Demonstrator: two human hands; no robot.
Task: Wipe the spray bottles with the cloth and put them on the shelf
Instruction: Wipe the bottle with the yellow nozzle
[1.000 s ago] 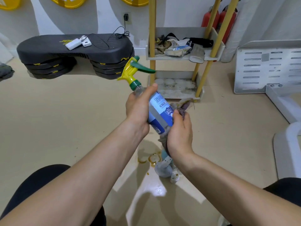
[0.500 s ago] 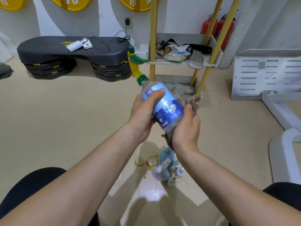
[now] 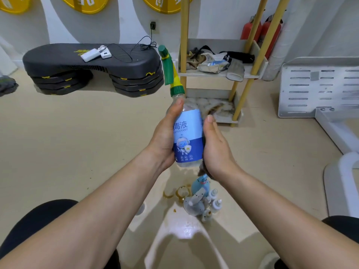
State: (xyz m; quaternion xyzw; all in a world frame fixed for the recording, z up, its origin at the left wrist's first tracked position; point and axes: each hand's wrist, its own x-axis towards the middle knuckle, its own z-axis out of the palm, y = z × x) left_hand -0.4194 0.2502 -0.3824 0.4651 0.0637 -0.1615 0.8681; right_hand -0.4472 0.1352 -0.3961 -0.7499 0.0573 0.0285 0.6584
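Held near upright over floor, in front of shelf (image 3: pixel 213 73): spray bottle (image 3: pixel 187 136), trigger head up. Clasped on one side by left hand (image 3: pixel 165 138), on other by right hand (image 3: pixel 215 150) pressing cloth (image 3: pixel 203 171) against it.

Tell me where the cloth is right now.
Head view, centre: the cloth is sandwiched between the right hand and the disinfectant spray bottle, a dark end hanging below the palm; the left hand grips the bottle's other side.
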